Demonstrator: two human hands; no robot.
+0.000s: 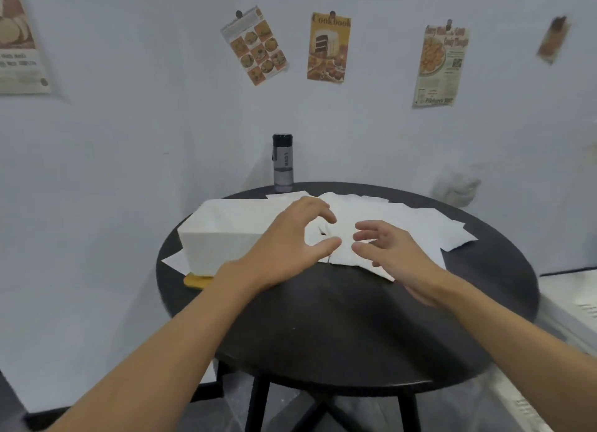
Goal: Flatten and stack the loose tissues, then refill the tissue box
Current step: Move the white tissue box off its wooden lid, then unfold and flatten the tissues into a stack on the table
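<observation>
Currently both hands are over the round dark surface [339, 318], above the near edge of the loose tissues [403, 215].

Hands: the left hand [290, 241] is released, its fingers and thumb curved apart like a claw with nothing between them. The right hand [397, 257] is also released, fingers spread and relaxed, grasping nothing. Whether either palm touches the paper cannot be told.

Task items: the tissues lie in an overlapping, uneven spread across the middle and right of the surface, some corners pointing toward its right edge. The white tissue box [219, 238] stands on the left part, its top open, just beside the spread.

Obstructions: the left hand and wrist cover the near right corner of the box and part of the tissues behind them. The right hand hides the near right part of the spread.

Surroundings: a yellow board [197, 281] juts out from under the box at its near end, and one white sheet [176, 261] shows from under its left side. A grey bottle [283, 163] with a black cap stands upright at the far edge, against the pale wall [129, 124]. Food posters [328, 47] are pinned on that wall. A pale blurred object [458, 189] sits to the right, not identifiable.
</observation>
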